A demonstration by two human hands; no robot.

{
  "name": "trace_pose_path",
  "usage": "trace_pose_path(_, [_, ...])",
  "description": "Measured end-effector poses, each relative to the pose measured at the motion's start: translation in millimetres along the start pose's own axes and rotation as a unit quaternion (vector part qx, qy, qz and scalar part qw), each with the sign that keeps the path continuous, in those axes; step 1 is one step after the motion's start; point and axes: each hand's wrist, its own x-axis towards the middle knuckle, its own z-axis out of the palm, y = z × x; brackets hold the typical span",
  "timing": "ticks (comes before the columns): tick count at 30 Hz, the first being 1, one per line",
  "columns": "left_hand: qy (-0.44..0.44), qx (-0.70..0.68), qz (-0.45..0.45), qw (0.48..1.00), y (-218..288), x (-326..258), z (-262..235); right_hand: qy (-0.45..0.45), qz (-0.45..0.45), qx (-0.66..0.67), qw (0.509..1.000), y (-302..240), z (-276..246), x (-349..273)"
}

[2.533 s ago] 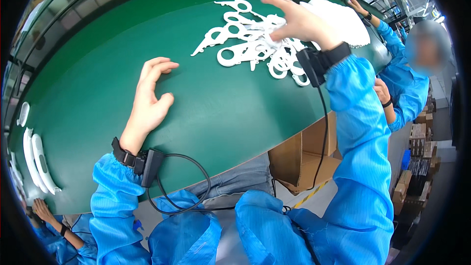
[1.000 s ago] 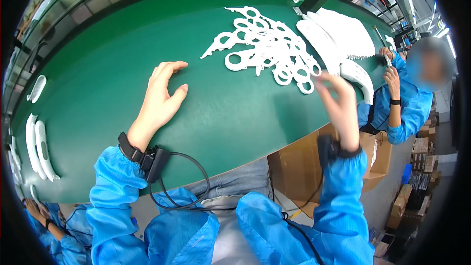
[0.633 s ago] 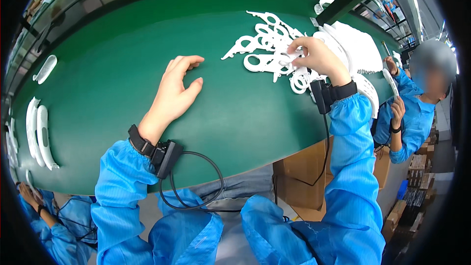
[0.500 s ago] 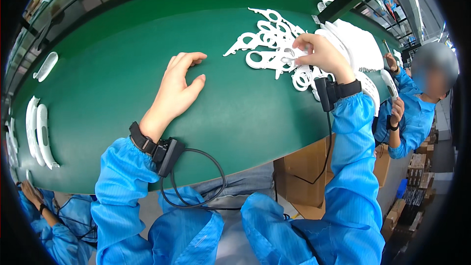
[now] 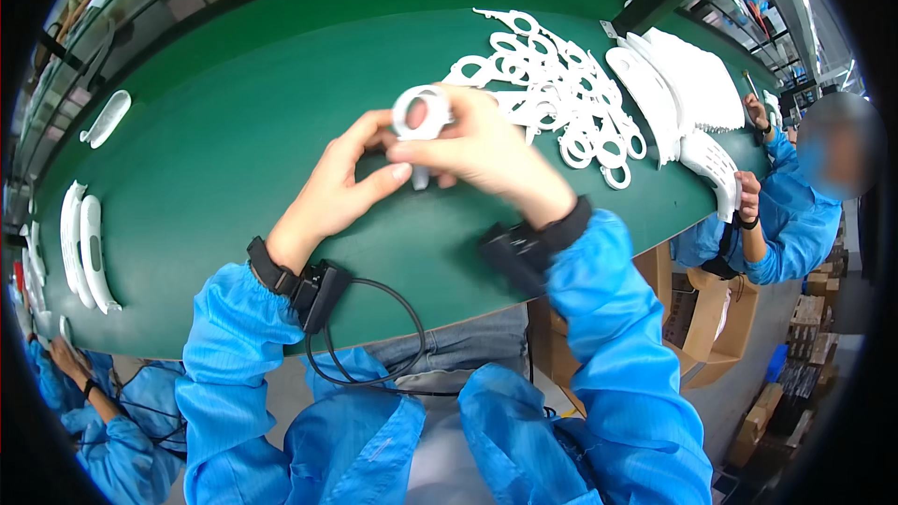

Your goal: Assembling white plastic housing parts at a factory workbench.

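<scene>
Item in hand: one white plastic ring piece [image 5: 423, 112], a flat moulding with a round loop at its top and a short stem below. You held it above the green worktop [image 5: 234, 84], roughly at the middle of the view and clear of the surface.

Hands: your right hand [image 5: 486, 154] was closed over the stem from the right, fingers curled round it. Your left hand [image 5: 341, 182] came up from the left, thumb and fingertips pinching the lower part of the same piece. Both hands gripped it; neither was spread wide.

Orientation: the long axis ran near upright in the view, loop end pointing away from you, stem end toward you and mostly hidden by your fingers. The open face of the loop was turned up toward the camera.

Progress, as a judgement: one piece was up and being handled. The heap of white ring pieces [image 5: 552, 98] lying just beyond your right hand looked large and untouched, so most of the work seemed to remain. No finished lot could be told apart.

Other stock: a stack of white perforated shells [image 5: 683, 84] at the far right; curved white strips [image 5: 82, 243] at the left edge. A co-worker's hand [image 5: 748, 196] rested at the right rim.
</scene>
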Motion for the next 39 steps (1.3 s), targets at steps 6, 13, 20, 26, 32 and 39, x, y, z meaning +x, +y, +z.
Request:
trace_pose_path(6, [0.116,-0.131,-0.056,0.983,-8,1,3,0.009,-0.072,-0.040,0.997,10,28,20])
trace_pose_path(13, [0.107,-0.125,-0.116,0.980,-3,4,-6,0.022,-0.058,-0.075,0.995,9,-2,11])
trace_pose_path(20, [0.112,-0.136,-0.139,0.974,-5,2,-4,0.039,-0.137,-0.214,0.966,28,0,10])
trace_pose_path(26, [0.113,-0.136,-0.136,0.975,-2,2,-6,0.278,-0.211,-0.497,0.794,32,-41,20])
trace_pose_path(32, [0.124,-0.113,-0.137,0.976,-6,2,-4,0.283,-0.128,-0.514,0.800,47,-41,25])
trace_pose_path(39, [0.122,-0.105,-0.124,0.979,-6,3,-5,0.289,-0.158,-0.496,0.803,46,-43,26])
